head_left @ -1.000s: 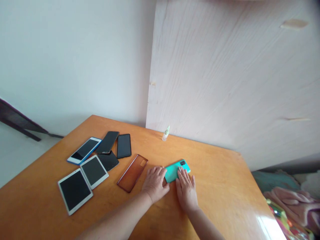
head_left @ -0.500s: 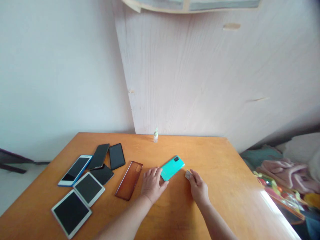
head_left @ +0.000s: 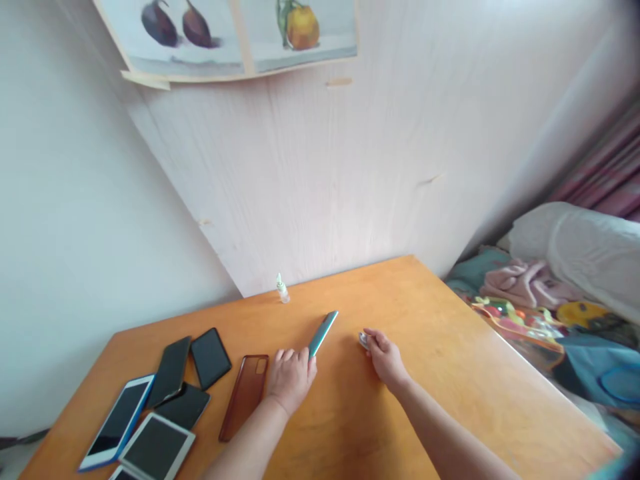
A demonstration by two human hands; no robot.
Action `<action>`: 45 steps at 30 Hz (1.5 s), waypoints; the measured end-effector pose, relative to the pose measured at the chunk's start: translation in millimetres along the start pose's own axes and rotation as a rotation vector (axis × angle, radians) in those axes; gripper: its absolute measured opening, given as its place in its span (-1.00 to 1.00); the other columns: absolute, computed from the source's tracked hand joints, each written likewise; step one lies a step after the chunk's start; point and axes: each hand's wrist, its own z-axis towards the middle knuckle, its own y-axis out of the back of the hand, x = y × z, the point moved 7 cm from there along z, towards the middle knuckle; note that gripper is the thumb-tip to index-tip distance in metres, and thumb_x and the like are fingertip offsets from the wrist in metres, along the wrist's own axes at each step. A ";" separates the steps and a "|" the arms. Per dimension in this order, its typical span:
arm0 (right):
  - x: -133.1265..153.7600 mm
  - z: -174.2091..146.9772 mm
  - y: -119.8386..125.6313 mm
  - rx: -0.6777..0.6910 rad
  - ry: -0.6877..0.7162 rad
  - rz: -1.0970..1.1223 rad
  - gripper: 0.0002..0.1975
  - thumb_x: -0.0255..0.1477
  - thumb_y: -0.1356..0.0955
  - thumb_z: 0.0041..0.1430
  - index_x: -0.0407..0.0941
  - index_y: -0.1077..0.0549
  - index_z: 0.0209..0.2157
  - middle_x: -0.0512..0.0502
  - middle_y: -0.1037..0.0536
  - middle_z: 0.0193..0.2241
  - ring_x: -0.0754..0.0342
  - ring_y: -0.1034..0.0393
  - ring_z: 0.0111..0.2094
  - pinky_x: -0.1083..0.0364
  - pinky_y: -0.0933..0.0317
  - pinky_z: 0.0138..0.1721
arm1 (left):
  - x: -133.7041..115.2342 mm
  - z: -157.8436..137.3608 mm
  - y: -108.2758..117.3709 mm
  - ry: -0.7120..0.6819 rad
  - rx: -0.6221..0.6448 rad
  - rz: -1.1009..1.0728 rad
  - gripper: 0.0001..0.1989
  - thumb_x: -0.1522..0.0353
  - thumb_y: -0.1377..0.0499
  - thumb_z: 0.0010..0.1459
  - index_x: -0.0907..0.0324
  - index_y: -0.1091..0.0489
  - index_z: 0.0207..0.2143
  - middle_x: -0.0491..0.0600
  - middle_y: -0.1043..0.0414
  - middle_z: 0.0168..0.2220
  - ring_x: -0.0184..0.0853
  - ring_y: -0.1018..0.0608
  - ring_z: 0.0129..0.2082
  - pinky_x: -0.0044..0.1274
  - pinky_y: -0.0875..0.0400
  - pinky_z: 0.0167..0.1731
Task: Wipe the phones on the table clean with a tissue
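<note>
Left hand [head_left: 291, 375]: fingers closed round the near end of the teal phone [head_left: 325, 331], which is tipped up so that it shows nearly edge-on; its far end points away and to the right. Phone sits near the middle of the bench [head_left: 450, 400], right of the brown translucent case [head_left: 244, 400]. Case lies flat just left of the left hand, camera cut-out at the far end.

Right hand [head_left: 387, 360]: pinching a small whitish piece [head_left: 363, 341], possibly a folded wipe, too small to tell; held right of the phone and apart from it.

Far edge of bench: small clear bottle [head_left: 283, 292] with pale green top, upright. Left side: black phone [head_left: 211, 358], dark phone [head_left: 171, 369], dark device [head_left: 186, 405], white phone in blue case [head_left: 119, 421], white tablet [head_left: 157, 445], grouped close together.
</note>
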 end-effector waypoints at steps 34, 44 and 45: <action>21.7 -10.2 7.3 -0.038 0.159 -0.238 -0.71 -0.25 -0.25 0.20 -0.06 -0.51 -0.17 -0.11 -0.57 -0.23 -0.04 -0.45 -0.12 0.02 -0.28 -0.04 | 35.0 -38.0 -37.7 0.488 -0.082 -0.640 -0.72 0.29 -0.08 0.16 0.20 -0.43 -0.13 0.12 -0.41 -0.13 -0.14 -0.45 -0.04 -0.30 -0.31 0.07; 39.9 -28.3 -8.3 0.110 0.213 -0.447 -0.74 -0.31 -0.25 0.24 -0.04 -0.48 -0.13 -0.06 -0.60 -0.28 0.01 -0.49 -0.23 0.11 -0.27 -0.22 | 18.5 -68.7 -26.4 0.245 -0.182 -0.361 -0.30 0.10 -0.26 0.05 0.13 -0.18 0.19 0.11 -0.33 0.09 -0.05 -0.38 0.09 -0.20 -0.27 0.12; 42.6 -28.2 -15.5 0.142 0.219 -0.471 -0.77 -0.31 -0.26 0.24 -0.03 -0.48 -0.15 -0.02 -0.59 -0.35 0.03 -0.49 -0.30 0.14 -0.25 -0.29 | 18.2 -70.1 -27.0 0.254 -0.182 -0.352 -0.29 0.10 -0.27 0.05 0.14 -0.18 0.20 0.12 -0.33 0.10 -0.04 -0.37 0.10 -0.19 -0.26 0.12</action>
